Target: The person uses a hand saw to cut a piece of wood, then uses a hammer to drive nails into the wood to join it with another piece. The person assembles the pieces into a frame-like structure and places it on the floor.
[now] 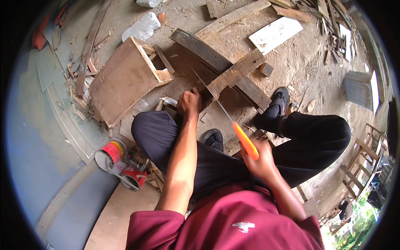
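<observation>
My right hand (pixel 260 160) is wrapped round the orange and yellow handle of a handsaw (pixel 225 111). Its thin blade points away and to the left, edge-on to me, and passes along the near left end of a short brown wooden board (pixel 237 73). That board lies across a dark, thick timber beam (pixel 204 52). I cannot tell whether the teeth touch the wood. My left hand (pixel 190 101) is closed in a fist left of the blade, above my left knee; anything inside its fingers is hidden.
A wooden box-like piece (pixel 121 81) stands at the left. Red paint tins (pixel 112 152) sit by my left knee. A white board (pixel 276 34), a small wood block (pixel 266 69) and a grey stone slab (pixel 141 27) lie on the ground beyond. Scrap wood (pixel 333 21) is heaped at the far right.
</observation>
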The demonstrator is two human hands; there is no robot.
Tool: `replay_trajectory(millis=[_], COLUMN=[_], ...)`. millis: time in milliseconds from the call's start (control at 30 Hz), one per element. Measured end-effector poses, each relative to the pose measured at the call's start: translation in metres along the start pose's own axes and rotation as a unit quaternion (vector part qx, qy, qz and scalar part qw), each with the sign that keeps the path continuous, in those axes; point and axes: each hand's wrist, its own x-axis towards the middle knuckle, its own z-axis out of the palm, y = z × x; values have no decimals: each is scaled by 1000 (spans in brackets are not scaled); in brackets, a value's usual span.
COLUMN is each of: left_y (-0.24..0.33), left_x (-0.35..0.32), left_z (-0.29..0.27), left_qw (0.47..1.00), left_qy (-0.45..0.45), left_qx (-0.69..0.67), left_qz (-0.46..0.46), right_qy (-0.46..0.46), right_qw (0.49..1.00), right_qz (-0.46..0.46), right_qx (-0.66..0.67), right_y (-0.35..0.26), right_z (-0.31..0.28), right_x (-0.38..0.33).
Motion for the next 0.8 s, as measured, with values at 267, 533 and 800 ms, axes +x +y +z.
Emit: replay_trajectory(millis=[267,533,800], left_y=[-12,3,-4], left_x=[3,-1,8], left_z=[9,4,7], left_qw=[999,1000,1000], left_qy=[10,13,17], left_qx=[25,17,25], left_qz=[-23,-12,-7], right_qy=[-44,-31,-35], right_qw=[997,997,999], right_qz=[47,57,-18], right_qx=[32,49,30], right_y=[-2,7,-1], right_z=[-16,8,-17], right_x=[-56,47,-53])
